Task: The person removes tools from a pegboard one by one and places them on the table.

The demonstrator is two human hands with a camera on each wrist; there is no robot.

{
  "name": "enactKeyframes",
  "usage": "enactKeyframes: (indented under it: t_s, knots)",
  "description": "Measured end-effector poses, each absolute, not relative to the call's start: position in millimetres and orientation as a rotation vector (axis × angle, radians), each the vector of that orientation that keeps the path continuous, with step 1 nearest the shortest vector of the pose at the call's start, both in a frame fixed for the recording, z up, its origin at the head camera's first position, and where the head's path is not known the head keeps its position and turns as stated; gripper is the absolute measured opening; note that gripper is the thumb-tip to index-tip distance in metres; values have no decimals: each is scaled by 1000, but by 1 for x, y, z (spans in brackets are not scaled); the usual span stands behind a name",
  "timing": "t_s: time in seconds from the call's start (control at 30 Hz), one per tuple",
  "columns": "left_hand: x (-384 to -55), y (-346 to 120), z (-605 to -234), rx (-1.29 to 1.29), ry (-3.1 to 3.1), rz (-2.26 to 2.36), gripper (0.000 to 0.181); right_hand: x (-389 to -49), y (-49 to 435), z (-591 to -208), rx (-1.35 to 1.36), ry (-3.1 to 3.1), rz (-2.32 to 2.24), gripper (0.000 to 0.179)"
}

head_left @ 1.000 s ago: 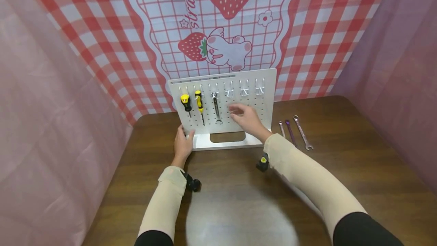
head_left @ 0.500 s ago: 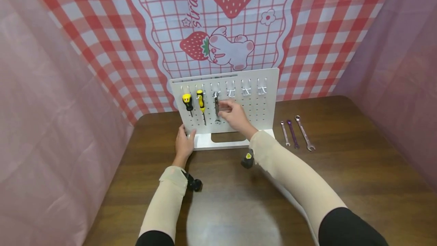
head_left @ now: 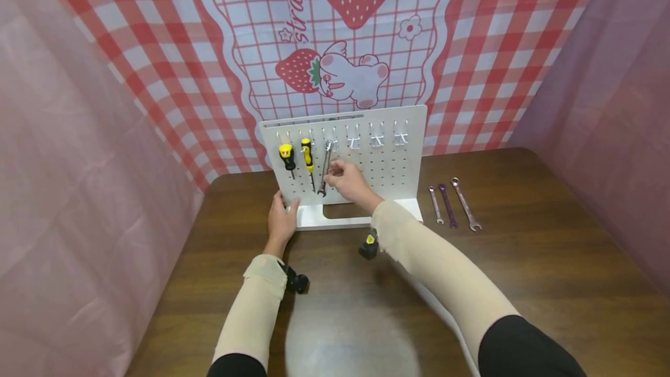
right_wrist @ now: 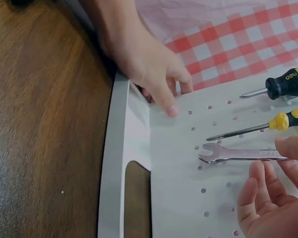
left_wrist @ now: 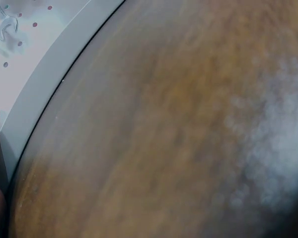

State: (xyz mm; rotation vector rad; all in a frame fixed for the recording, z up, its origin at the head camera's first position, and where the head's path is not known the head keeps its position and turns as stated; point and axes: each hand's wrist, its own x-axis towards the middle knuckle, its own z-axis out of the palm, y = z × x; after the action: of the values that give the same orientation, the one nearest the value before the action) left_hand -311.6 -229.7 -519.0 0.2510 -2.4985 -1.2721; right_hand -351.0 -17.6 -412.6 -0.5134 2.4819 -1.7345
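Beige sleeves reach forward from the nearest edge of the view, over a brown wood-grain desk. At the end of one, the left hand grips the lower left edge of a white perforated pegboard on a flat base, thumb on its face. Well apart to the right, three loose wrenches lie on the desk: a small silver one, a slim purple one and a longer silver one.

At the board's face, the right hand has thumb and fingers round the shaft of a shiny silver combination wrench, which hangs tilted, ring end up at the third hook, open end swung left. Beside it hang a slim yellow-and-black screwdriver and a stubby black-and-yellow one; to its right, three pale wire hooks are bare.

Settling this wrench on its hook seems the step in hand. Next calls for letting it hang straight, then easing the fingers off without lifting the ring; whether it is fully seated, I cannot tell. Red-and-white checked cloth rises beyond.
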Motion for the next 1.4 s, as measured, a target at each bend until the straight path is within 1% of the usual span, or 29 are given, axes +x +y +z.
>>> enactKeyframes:
  t_s: [0.13, 0.33, 0.9, 1.4]
  knots:
    - [-311, -229, -520, 246, -2496, -1272, 60, -348, -15, -414, -492, 2523, -1712, 15]
    - [-312, -230, -517, 239, -2492, -1275, 60, -344, -8, -412, -471, 2539, -1747, 16]
    - [-308, -231, -516, 260, -2499, -1278, 61, -333, 3, -405, -555, 2511, -1793, 11]
    - [-308, -228, -515, 259, -2510, -1277, 61, -323, 6, -404, -657, 2574, -1769, 13]
